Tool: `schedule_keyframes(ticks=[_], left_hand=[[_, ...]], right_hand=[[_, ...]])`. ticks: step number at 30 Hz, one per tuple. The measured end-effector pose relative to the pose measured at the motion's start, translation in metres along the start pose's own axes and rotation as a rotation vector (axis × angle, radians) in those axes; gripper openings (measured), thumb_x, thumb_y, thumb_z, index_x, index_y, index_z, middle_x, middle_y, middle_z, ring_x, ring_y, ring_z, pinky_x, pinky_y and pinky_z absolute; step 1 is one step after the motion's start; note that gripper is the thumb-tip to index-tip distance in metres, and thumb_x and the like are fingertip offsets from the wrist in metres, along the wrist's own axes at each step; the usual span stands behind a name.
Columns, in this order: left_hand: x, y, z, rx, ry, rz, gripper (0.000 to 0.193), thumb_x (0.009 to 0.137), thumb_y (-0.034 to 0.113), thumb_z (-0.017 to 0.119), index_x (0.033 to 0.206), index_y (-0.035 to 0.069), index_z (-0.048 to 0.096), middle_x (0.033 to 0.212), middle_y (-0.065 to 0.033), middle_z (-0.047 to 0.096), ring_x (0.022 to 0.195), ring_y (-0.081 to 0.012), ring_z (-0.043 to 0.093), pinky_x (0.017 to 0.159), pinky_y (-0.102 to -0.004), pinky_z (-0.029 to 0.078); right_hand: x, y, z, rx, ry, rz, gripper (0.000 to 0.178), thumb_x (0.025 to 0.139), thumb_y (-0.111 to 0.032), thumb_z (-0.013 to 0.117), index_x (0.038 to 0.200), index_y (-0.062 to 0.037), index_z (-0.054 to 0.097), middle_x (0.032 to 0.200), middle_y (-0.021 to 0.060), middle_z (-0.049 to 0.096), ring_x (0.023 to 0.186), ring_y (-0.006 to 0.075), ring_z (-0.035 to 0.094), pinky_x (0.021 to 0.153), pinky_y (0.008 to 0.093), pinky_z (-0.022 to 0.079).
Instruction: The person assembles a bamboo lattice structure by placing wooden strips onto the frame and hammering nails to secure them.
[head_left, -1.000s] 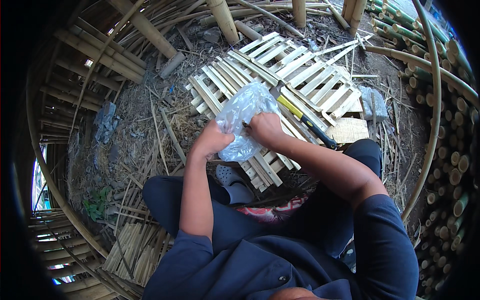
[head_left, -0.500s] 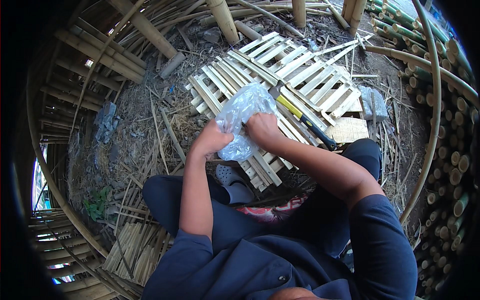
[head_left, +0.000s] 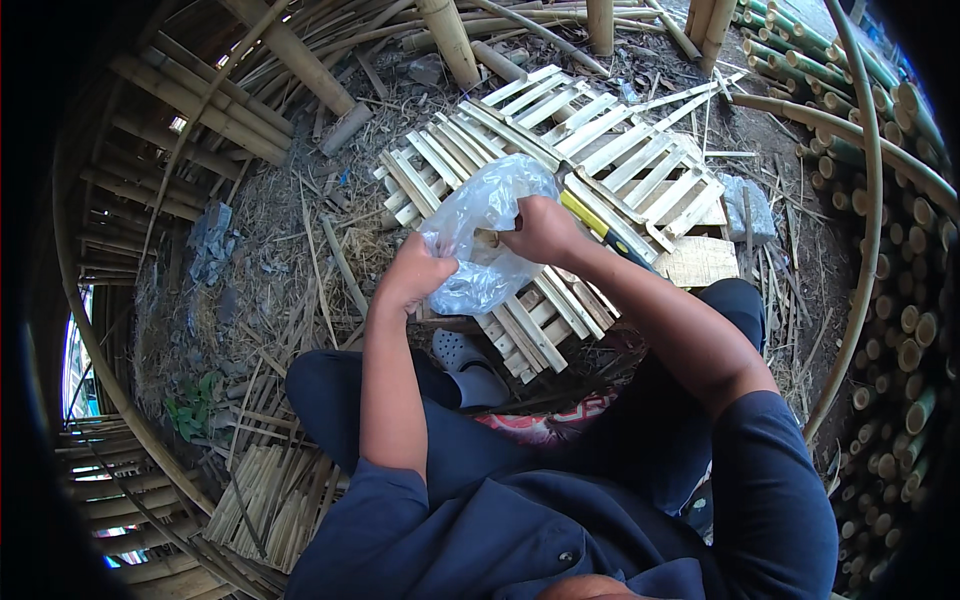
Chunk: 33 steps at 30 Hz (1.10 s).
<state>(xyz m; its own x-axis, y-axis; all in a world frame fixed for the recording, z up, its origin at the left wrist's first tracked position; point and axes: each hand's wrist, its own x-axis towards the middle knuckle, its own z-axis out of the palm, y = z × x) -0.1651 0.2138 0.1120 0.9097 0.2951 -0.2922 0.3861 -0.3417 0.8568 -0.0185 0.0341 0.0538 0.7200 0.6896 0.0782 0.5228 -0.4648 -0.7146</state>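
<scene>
While I sit on the littered ground, my left hand is closed on the near edge of a clear plastic bag, pinching the film between thumb and fingers. The bag hangs between my two hands, just above a slatted bamboo panel that lies flat beyond them. My right hand has its fingers curled together at the mouth of the bag; whether they grip the plastic or something inside, I cannot tell. Just past that hand, a tool with a yellow handle rests on the slats. Below my hands, a grey sandal sits by my knees.
</scene>
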Motion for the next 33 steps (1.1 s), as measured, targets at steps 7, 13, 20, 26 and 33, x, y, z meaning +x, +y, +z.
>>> schedule_keyframes(ticks=[7, 13, 20, 26, 33], left_hand=[[0.000, -0.001, 0.007, -0.078, 0.043, 0.032, 0.041, 0.078, 0.002, 0.062, 0.118, -0.006, 0.068, 0.100, -0.0059, 0.070, 0.085, -0.0136, 0.064, 0.076, -0.0322, 0.052], [0.004, -0.008, 0.008, -0.104, 0.035, 0.060, 0.040, 0.078, 0.002, 0.062, 0.117, -0.006, 0.068, 0.100, -0.0067, 0.070, 0.084, -0.0134, 0.063, 0.075, -0.0317, 0.052], [0.005, 0.003, 0.004, -0.329, 0.074, -0.022, 0.046, 0.080, -0.001, 0.060, 0.125, -0.007, 0.064, 0.110, -0.0110, 0.072, 0.096, -0.0209, 0.071, 0.081, -0.0384, 0.061], [0.005, -0.002, -0.024, -0.583, 0.321, 0.010, 0.038, 0.083, -0.003, 0.056, 0.118, -0.005, 0.069, 0.105, -0.0121, 0.073, 0.089, -0.0238, 0.073, 0.073, -0.0394, 0.064], [0.000, -0.038, -0.098, -0.797, 0.557, 0.033, 0.039, 0.083, -0.003, 0.058, 0.120, -0.009, 0.067, 0.116, -0.0186, 0.071, 0.098, -0.0300, 0.074, 0.084, -0.0426, 0.063]], right_hand=[[0.012, 0.015, -0.016, 0.153, -0.011, -0.010, 0.028, 0.078, -0.026, 0.083, 0.090, -0.0012, 0.080, 0.080, 0.0207, 0.074, 0.073, 0.0340, 0.073, 0.072, 0.0426, 0.058], [0.012, 0.012, -0.023, 0.158, -0.048, 0.011, 0.028, 0.078, -0.028, 0.085, 0.089, -0.0023, 0.081, 0.081, 0.0175, 0.076, 0.073, 0.0303, 0.074, 0.072, 0.0406, 0.058], [0.016, 0.022, -0.026, 0.283, 0.034, -0.069, 0.028, 0.085, -0.026, 0.082, 0.095, -0.0005, 0.079, 0.086, 0.0158, 0.077, 0.076, 0.0267, 0.075, 0.073, 0.0380, 0.058], [0.013, 0.004, -0.035, 0.837, -0.082, -0.179, 0.019, 0.103, -0.015, 0.071, 0.106, 0.0039, 0.071, 0.107, 0.0060, 0.074, 0.097, 0.0109, 0.070, 0.091, 0.0280, 0.055], [0.000, -0.017, -0.049, 0.881, -0.100, -0.094, 0.021, 0.102, -0.017, 0.072, 0.105, 0.0038, 0.076, 0.109, 0.0093, 0.077, 0.105, 0.0152, 0.070, 0.101, 0.0314, 0.052]])
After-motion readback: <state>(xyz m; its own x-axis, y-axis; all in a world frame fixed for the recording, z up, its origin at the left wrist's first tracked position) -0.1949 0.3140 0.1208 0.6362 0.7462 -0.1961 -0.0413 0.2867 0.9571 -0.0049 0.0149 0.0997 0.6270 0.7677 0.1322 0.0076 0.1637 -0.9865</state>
